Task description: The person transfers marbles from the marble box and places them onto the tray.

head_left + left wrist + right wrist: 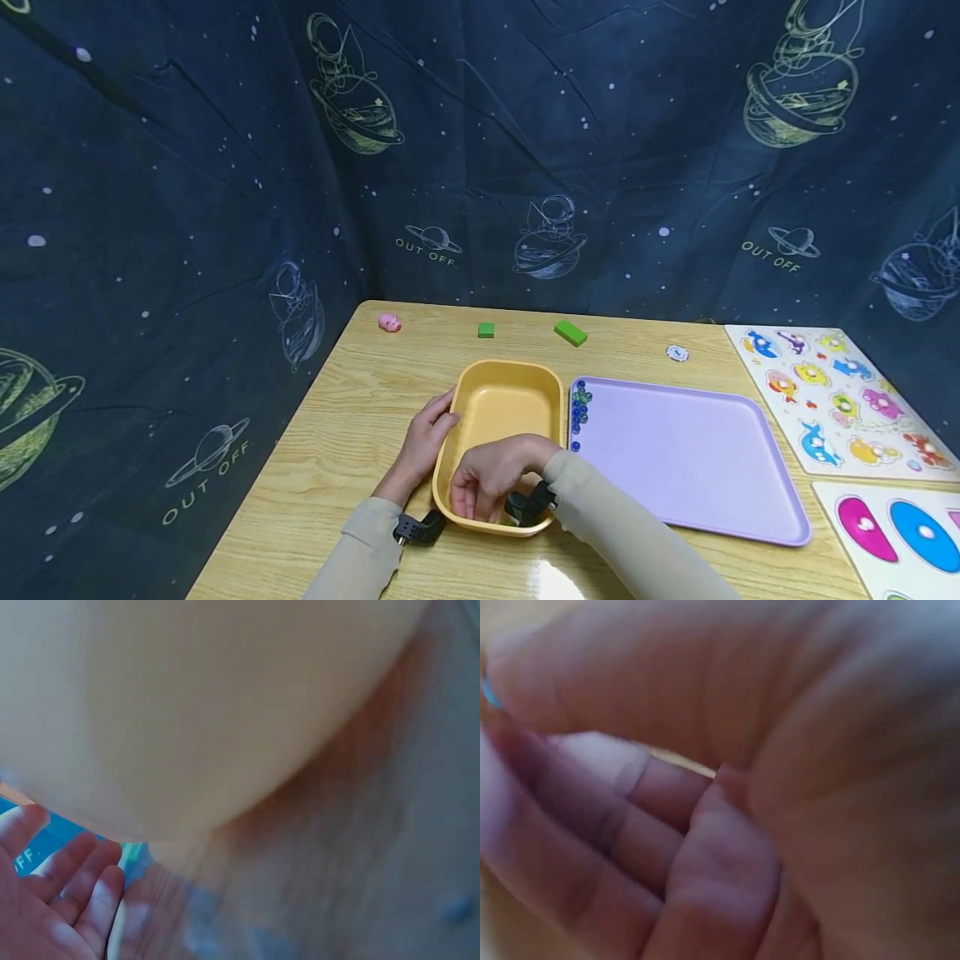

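– Confirm position of left hand
– Found at left wall of orange-yellow bin, reaching forward from beige sleeve; holding that wall with thumb over the rim and fingers along the outside, lightly bent in the left wrist view
– And right hand?
– Lowered into near end of the bin from over its right side, with knuckles up and fingers curled downward; seen close, with thumb brought toward index finger. Noted turquoise sliver at thumb tip, blurred and cut by the picture's edge; impossible to say whether pinched
– Locate marbles
– Found, blue and green glass, along left edge of lilac tray, just right of the bin. Logged farther back on wooden table: pink pig figurine, two green blocks, round white-and-blue chip
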Tool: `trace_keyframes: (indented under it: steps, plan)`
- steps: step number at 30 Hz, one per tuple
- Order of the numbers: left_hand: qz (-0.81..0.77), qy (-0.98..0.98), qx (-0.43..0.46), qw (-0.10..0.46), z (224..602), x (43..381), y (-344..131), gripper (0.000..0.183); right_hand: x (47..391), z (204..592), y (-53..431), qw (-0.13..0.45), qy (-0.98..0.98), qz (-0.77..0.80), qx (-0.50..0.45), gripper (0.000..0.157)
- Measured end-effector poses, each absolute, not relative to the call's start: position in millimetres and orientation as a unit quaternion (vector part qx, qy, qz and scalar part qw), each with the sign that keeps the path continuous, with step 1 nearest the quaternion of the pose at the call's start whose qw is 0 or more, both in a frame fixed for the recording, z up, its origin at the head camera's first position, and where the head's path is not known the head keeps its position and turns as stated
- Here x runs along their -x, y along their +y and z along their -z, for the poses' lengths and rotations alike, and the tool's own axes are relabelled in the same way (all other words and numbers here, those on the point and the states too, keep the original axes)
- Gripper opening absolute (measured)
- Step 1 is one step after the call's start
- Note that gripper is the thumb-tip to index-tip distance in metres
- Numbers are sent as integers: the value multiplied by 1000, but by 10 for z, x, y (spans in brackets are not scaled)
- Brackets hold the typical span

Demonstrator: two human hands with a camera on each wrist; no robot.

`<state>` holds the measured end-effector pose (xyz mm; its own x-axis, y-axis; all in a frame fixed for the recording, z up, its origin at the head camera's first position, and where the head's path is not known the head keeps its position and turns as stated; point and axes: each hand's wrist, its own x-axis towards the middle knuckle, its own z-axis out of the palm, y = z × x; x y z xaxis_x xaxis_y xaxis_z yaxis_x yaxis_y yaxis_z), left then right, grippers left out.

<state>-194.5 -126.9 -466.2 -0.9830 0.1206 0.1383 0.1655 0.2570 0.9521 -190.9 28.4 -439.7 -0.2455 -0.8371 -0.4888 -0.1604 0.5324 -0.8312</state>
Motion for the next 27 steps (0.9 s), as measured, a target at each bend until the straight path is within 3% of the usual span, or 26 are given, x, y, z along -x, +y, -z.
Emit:
trace_keyframes:
  steps: [5, 11, 19, 27]
  plan:
    - [614, -785, 85, 9, 4819, 2025, -1305, 42, 1961, 4371, 351, 450, 728, 355, 377, 11]
    - [609, -789, 82, 16, 4947, 2084, -1319, 41, 2042, 4253, 465, 332, 782, 354, 391, 18]
    - [609, -788, 85, 24, 4957, 2087, -1307, 41, 2169, 4056, 855, 236, 814, 367, 385, 7]
    - [622, -778, 92, 8, 4936, 2073, -1320, 41, 2255, 4043, 1540, 165, 832, 442, 293, 24]
